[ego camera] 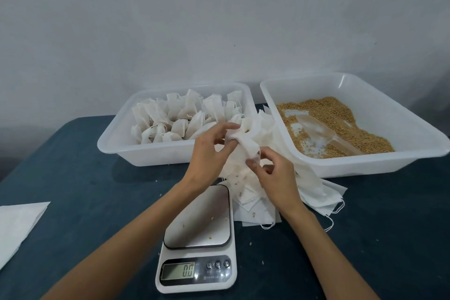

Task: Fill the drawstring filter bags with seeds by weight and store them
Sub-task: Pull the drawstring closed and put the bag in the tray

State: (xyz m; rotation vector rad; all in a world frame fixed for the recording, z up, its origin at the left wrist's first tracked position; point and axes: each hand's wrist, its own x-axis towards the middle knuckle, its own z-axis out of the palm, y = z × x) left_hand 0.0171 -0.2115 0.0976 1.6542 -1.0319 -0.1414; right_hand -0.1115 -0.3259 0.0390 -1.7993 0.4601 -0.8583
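At frame centre, a white filter bag point(239, 140) is held above the tabletop point(73, 178), pinched at its upper end by the curled fingers of the left hand point(211, 151) and at its lower end by the right hand point(275, 178). Filled bags point(180, 117) are seen in the left tray point(146, 153), seeds point(336, 114) and a scoop point(323, 133) in the right tray point(389, 114). A scale point(198, 238) reading 0.0 is seen below.

- One view only, from a camera worn on the person's head, so no part of the scene is shared with a second view.
- It looks forward and down over both forearms at the left hand point(211, 151) and right hand point(275, 173), which meet near the middle of the picture.
- It sits close: the scale point(197, 238) lies just below the hands, two trays point(151, 151) just beyond them, a wall point(194, 19) behind.
- Wide-angle lens; edges bend.
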